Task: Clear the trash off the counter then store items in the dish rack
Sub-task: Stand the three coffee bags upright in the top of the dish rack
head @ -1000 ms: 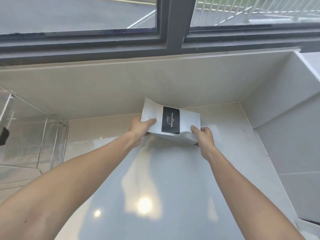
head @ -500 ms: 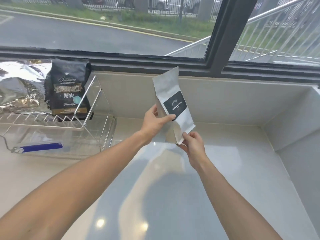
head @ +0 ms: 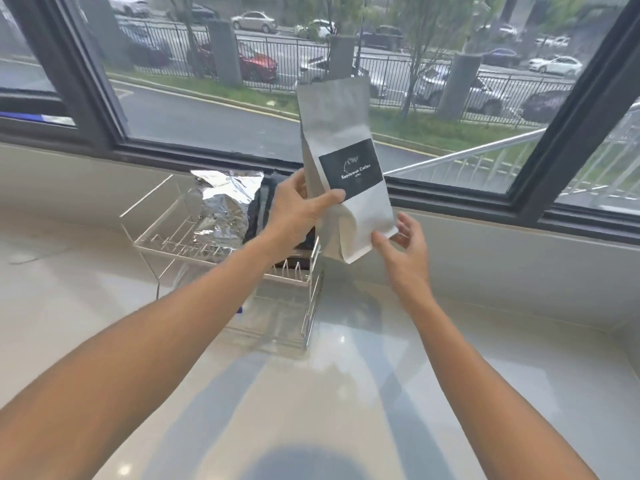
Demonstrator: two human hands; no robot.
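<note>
Standing on the pale worktop at the left, the wire dish rack already carries a crinkled silver foil bag on its upper tier, with a dark bag just beside it that the left forearm largely hides; any print on either cannot be read from here. A second ago the white coffee pouch lay tilted low over the worktop, gripped at both ends; half a second ago it had been turned nearly upright, with the rack off to the left of it. Now it is raised higher, upright against the window and just to the right of the rack's top tier. The left hand holds the pouch by its left edge, thumb laid across the front below the label. The right hand has loosened: its fingers are spread and relaxed, with the fingertips at or just off the pouch's lower right corner, and contact there cannot be told for certain. That suggests the pouch is passing to the left hand alone, probably so it can be set in the rack beside the other bags; the storing part of the task looks well along. The pouch's black label carries small white lettering that seems to read "Kapiuwak Coffee", though blur leaves the first word uncertain, and a fainter line beneath is illegible.
</note>
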